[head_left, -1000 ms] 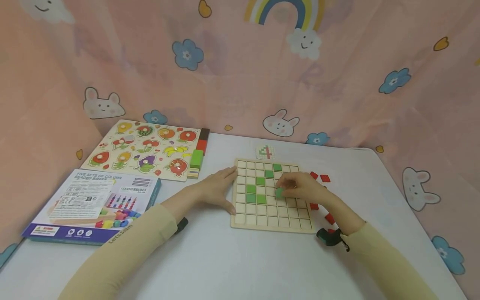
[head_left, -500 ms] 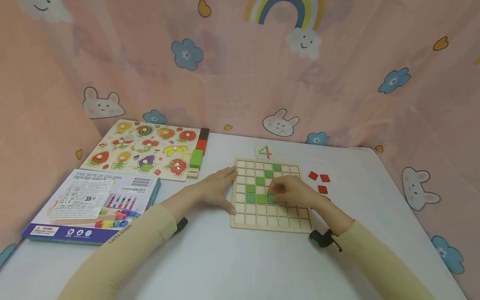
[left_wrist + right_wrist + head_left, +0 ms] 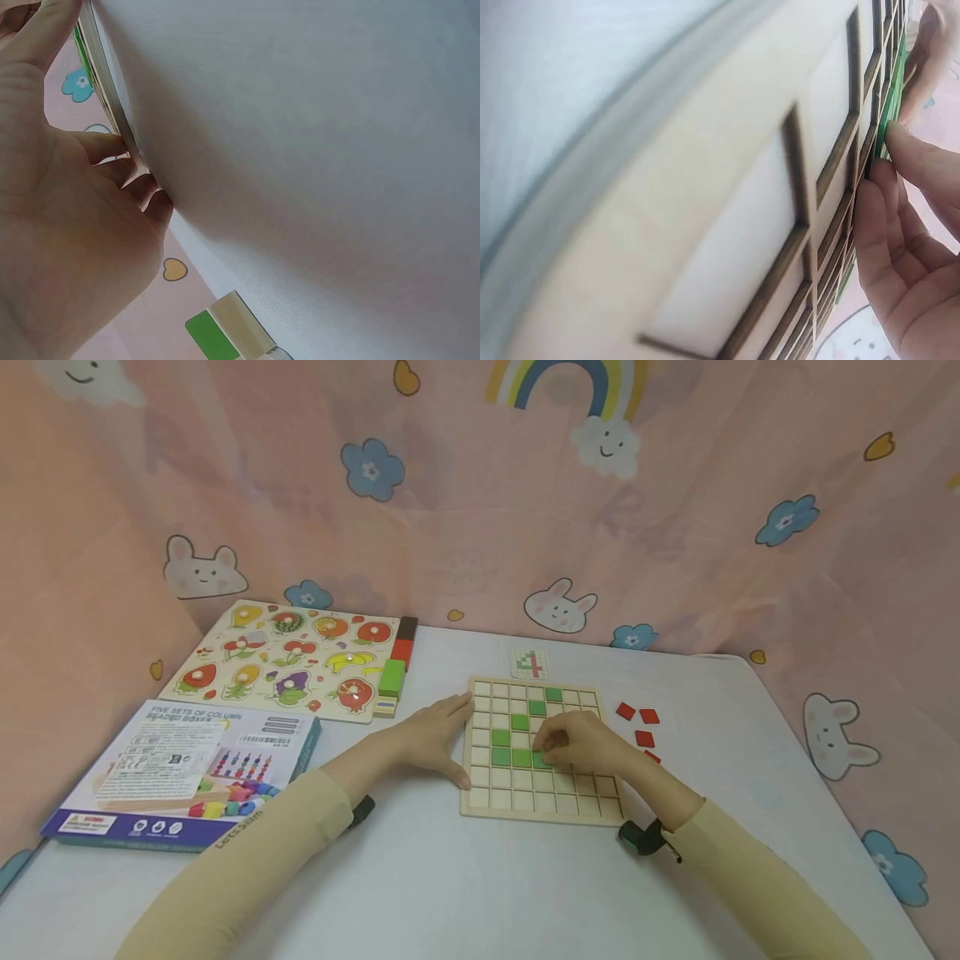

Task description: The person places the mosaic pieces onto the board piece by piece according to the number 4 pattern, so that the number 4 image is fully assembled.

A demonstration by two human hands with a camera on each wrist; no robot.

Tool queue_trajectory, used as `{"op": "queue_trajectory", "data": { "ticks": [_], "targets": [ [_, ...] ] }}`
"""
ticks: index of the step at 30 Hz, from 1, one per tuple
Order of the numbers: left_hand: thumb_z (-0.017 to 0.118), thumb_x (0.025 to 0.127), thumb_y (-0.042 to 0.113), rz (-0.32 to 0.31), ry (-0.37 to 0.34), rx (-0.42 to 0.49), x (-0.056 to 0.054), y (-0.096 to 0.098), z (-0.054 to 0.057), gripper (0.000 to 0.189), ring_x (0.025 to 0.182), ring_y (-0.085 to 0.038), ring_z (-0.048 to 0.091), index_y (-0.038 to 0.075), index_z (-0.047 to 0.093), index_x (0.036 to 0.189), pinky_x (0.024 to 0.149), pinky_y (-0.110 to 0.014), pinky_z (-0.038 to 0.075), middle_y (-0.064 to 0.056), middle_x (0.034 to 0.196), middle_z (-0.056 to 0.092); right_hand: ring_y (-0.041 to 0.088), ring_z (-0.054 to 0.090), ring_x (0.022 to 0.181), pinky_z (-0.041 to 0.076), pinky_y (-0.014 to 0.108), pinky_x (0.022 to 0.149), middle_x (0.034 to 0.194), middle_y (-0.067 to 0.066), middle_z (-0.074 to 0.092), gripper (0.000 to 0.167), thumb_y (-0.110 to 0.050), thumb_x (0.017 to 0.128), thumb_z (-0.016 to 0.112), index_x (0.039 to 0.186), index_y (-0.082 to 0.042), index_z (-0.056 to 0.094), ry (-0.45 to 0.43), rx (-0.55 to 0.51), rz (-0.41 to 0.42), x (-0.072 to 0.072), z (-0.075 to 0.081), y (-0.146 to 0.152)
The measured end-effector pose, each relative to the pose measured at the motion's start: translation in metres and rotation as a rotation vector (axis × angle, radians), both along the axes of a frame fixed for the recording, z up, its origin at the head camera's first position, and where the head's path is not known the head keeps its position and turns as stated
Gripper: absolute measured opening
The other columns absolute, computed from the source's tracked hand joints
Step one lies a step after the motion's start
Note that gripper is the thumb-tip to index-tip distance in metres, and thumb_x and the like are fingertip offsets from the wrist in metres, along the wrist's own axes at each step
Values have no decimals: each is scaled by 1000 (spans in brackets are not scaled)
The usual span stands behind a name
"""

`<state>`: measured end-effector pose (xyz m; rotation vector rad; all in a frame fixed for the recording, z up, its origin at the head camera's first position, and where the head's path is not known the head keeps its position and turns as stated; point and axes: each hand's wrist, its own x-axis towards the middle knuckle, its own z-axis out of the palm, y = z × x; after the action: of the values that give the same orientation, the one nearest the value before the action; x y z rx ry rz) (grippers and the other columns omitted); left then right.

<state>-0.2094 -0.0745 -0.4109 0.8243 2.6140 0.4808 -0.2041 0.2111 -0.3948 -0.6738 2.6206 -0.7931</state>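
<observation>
A wooden grid board (image 3: 543,800) lies on the white table, with several green square tiles (image 3: 520,722) set in its cells in a slanting line and part of a row. My right hand (image 3: 588,745) is over the board, thumb and fingertips pinching a green tile (image 3: 540,761) at the right end of that row. In the right wrist view the thumb lies on the green tile (image 3: 883,139), right at the cell's ridges. My left hand (image 3: 431,735) spreads along the board's left edge, thumb and fingertips touching it; the left wrist view shows those extended fingers (image 3: 105,142) against the edge.
Several red tiles (image 3: 645,739) lie loose right of the board. Behind it is a small pattern card (image 3: 530,665). On the left are a fruit puzzle board (image 3: 322,672), a column of coloured blocks (image 3: 392,677) and a beaded-column box (image 3: 187,772).
My right hand has moved left and slightly nearer, bringing the green tile to the cell at the row's right end; it barely moves in the last half second. My left hand stays put.
</observation>
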Motion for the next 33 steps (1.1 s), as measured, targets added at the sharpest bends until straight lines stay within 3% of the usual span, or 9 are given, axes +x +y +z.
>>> {"op": "queue_trajectory", "data": {
  "ticks": [7, 13, 17, 23, 28, 33],
  "targets": [
    [81, 63, 67, 2, 7, -1, -1, 0, -1, 130, 158, -31, 9, 7, 16, 159, 127, -52, 19, -9, 169, 5, 15, 60, 90, 52, 29, 81, 97, -3, 72, 10, -16, 90, 72, 99, -20, 74, 78, 31, -64, -9, 12, 15],
    [82, 64, 65, -2, 4, 2, 0, 0, 0, 129, 157, -31, 9, 7, 16, 159, 127, -51, 20, -9, 169, 6, 20, 63, 92, 50, 28, 78, 99, 7, 72, 14, -15, 93, 67, 104, -12, 74, 141, 43, -178, -27, 21, 49],
    [82, 65, 65, -4, 2, 5, 0, 0, 0, 129, 157, -31, 9, 7, 16, 159, 128, -51, 20, -10, 169, 6, 24, 64, 87, 51, 27, 69, 99, 12, 71, 18, -13, 93, 65, 109, -8, 73, 145, 61, -248, -38, 23, 77],
    [82, 64, 65, -1, 1, 4, 0, -1, 0, 129, 157, -31, 9, 7, 17, 159, 127, -51, 20, -9, 169, 6, 28, 60, 100, 50, 28, 76, 110, 17, 69, 25, -14, 94, 64, 116, -6, 70, 96, 87, -296, -48, 20, 109],
    [82, 65, 64, -3, -3, 1, 2, -1, 2, 128, 157, -31, 10, 7, 17, 159, 127, -51, 21, -9, 170, 6, 31, 57, 107, 53, 35, 84, 119, 20, 65, 33, -4, 89, 57, 119, -6, 70, 34, 82, -302, -51, 17, 119],
    [82, 65, 65, -3, -2, 4, 2, 0, 1, 128, 158, -30, 9, 8, 16, 159, 128, -50, 20, -9, 170, 6, 30, 58, 102, 54, 29, 78, 120, 20, 65, 39, 0, 83, 58, 120, -5, 70, -27, 68, -304, -53, 12, 123]
  ]
}}
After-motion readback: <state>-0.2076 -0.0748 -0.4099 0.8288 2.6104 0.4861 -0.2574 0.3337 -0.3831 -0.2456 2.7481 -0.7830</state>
